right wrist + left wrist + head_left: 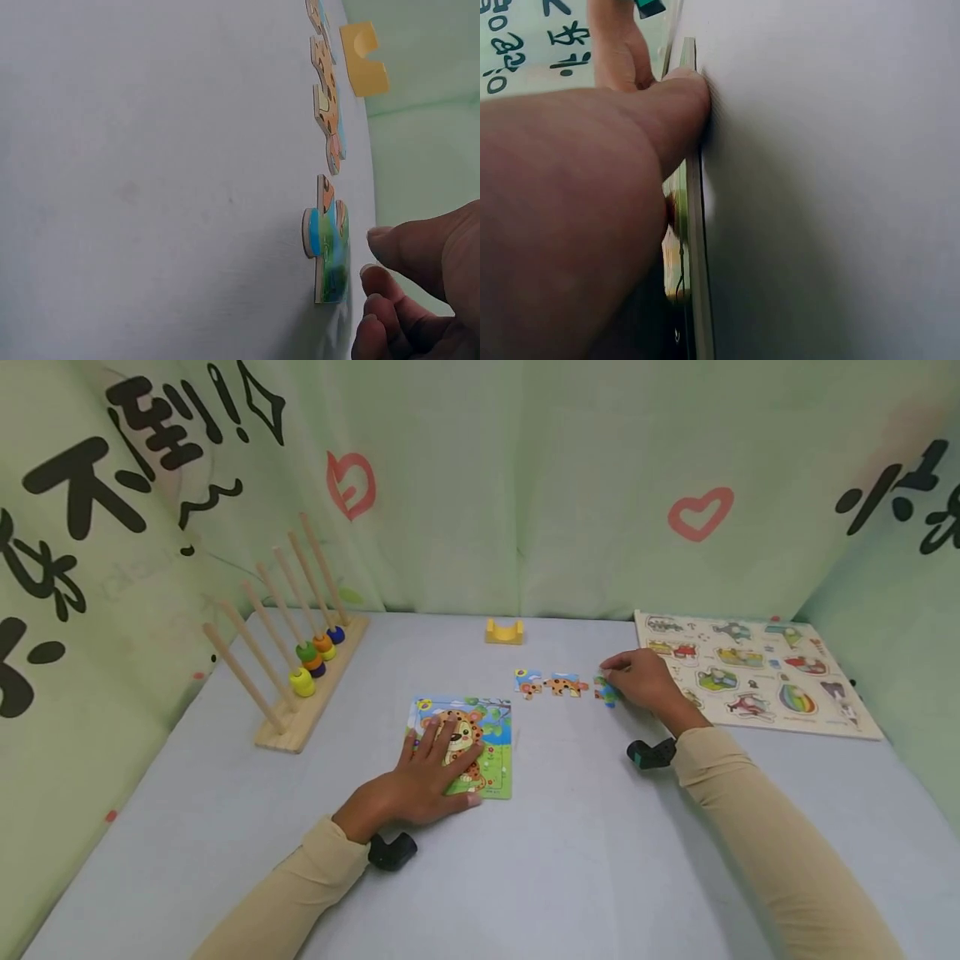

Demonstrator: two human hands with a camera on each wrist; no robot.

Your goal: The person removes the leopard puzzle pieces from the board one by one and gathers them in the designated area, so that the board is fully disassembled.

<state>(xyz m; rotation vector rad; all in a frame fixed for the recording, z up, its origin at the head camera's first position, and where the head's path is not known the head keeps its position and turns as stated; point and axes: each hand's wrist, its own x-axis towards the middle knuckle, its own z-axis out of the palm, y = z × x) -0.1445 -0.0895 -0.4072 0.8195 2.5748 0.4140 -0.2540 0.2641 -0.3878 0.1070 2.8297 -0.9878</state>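
While the left hand (429, 781) lies flat, fingers spread, on the leopard puzzle board (497, 777), the right hand (645, 681) is released, its thumb and fingertips loosely bent just beside a blue-green puzzle piece (334, 255) on the worktop (562, 860). Left of the right hand, beyond that piece, are two spotted puzzle pieces (566, 685); yellow block (504, 634) farther off behind them. Peg rack (321, 706) well left of the left hand; wooden picture board (771, 672) right of the right hand.

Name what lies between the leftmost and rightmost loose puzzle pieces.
In the head view, one spotted middle piece lies between the leftmost piece and the rightmost piece.
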